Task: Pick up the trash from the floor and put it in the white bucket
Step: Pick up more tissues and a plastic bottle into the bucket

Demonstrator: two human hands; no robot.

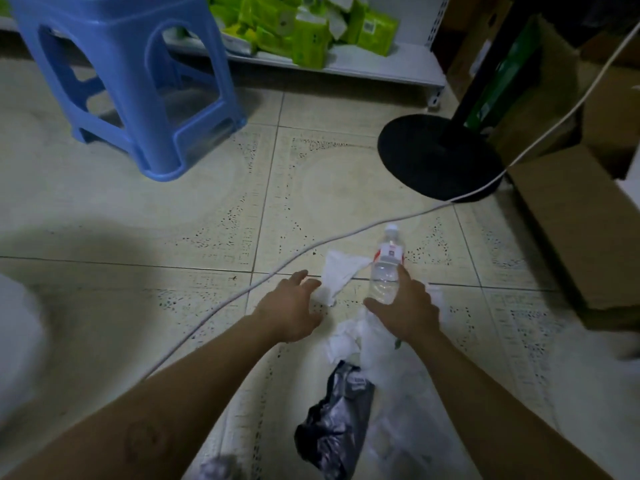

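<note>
While both arms reach forward and down, the tiled floor (207, 209) fills most of the view, pale with dark speckled borders. Blue plastic stool (124, 81) stands upper left, all visible legs on the tile. Behind it a low white shelf (381, 69) carries a heap of green tissue packs (304, 26). Cardboard boxes (571, 209) line the right edge. Round black stand base (436, 157) sits just in front of the boxes, pole going up and out of frame. White cable (277, 268) runs diagonally from upper right, over the base edge, across the floor and under the left forearm.

White blurred shape at the left edge (17, 341): possibly the bucket, cannot tell.

Trash is clustered lower centre-right on the floor:
- clear plastic film (408, 393), crumpled, under the right forearm
- dark grey plastic bag (336, 431), crumpled, just left of the film
- crumpled white paper (343, 341) between the two wrists
- flat white tissue (339, 275) beyond the left fingertips, touching or nearly so
- clear water bottle (386, 268), white cap, red-white label, cap pointing away

Right hand (405, 310) is wrapped around the lower part of the bottle, thumb on its left side, fingers on its right. Whether the bottle is lifted or lying on the tile, cannot tell.

Left hand (294, 306) is spread wide, palm down, holding nothing, at the near edge of the flat tissue.
</note>
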